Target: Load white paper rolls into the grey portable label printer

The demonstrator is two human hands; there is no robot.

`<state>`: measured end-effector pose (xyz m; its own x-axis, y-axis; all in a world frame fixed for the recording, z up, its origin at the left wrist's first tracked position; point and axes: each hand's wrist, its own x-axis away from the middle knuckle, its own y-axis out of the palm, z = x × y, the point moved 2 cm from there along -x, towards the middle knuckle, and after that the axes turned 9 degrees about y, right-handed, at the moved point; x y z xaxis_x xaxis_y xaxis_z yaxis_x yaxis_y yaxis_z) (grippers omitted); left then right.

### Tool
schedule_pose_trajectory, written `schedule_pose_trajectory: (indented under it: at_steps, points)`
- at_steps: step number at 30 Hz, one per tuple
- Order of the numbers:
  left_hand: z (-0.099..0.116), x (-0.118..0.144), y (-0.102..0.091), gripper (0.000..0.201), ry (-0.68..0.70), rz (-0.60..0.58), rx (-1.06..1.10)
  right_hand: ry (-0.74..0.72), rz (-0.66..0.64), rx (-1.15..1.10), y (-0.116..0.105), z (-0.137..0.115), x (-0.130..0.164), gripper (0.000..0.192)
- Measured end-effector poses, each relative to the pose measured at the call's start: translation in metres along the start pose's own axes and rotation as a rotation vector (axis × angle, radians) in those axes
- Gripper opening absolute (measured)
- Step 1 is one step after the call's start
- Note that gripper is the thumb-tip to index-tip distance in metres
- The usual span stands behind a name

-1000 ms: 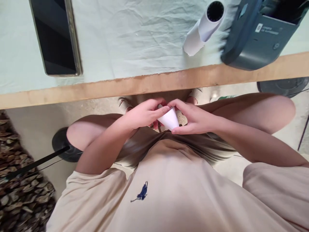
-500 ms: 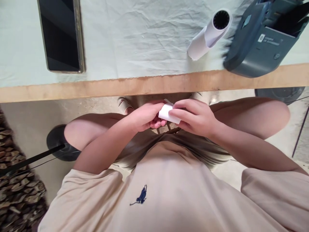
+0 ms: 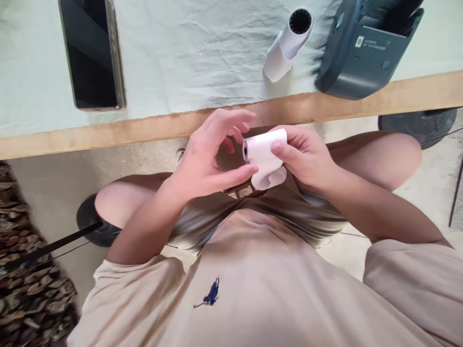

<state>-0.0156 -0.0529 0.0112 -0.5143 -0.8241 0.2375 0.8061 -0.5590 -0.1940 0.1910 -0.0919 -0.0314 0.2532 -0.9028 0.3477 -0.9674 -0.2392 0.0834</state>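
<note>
White paper roll [image 3: 262,145]: between the hands, long axis crosswise
Right hand [image 3: 307,156]: nearer, pinching it
Left hand [image 3: 202,159]: spread, thumb at roll's edge, contact unclear

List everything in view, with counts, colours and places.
Paper roll: one, white, in right hand.
Table: one, wooden, ahead.
Cloth: one, pale green, on table.
Printer: one, blue-grey, table's right.
Paper-wrapped tube: one, white, beside printer.
Smartphone: one, black, table's left.
Round bases: two, black, floor, both sides.
Pole: one, black, at left base.
Flat pieces: one pile, brown, lower left.
T-shirt: one, beige, navy emblem, bottom centre.
Shorts: one pair, brownish, above T-shirt.
Legs: two, bare, both sides.
Left hand: one, open, beside paper roll.
Right hand: one, gripping paper roll.
</note>
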Motion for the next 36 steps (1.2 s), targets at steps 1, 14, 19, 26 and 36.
schedule_pose_trajectory:
  at_steps: [1,14,19,26,36]
  points:
    - [0.004,-0.002,0.005,0.028,-0.013,0.016,0.046,-0.001,-0.001,-0.02,0.0,-0.002,0.0,0.05]
    - [0.003,-0.031,-0.012,0.033,0.297,0.283,0.394,-0.152,-0.107,0.099,-0.006,-0.06,-0.018,0.044]
    - [-0.02,-0.024,-0.009,0.05,0.158,0.321,0.369,-0.175,0.002,0.13,0.005,-0.044,-0.023,0.026]
    - [-0.016,-0.014,0.006,0.041,0.224,0.424,0.262,-0.405,0.356,0.527,0.012,-0.042,-0.02,0.016]
    - [-0.013,-0.023,0.015,0.065,0.395,0.464,0.361,-0.429,0.343,0.565,0.021,-0.046,-0.021,0.018]
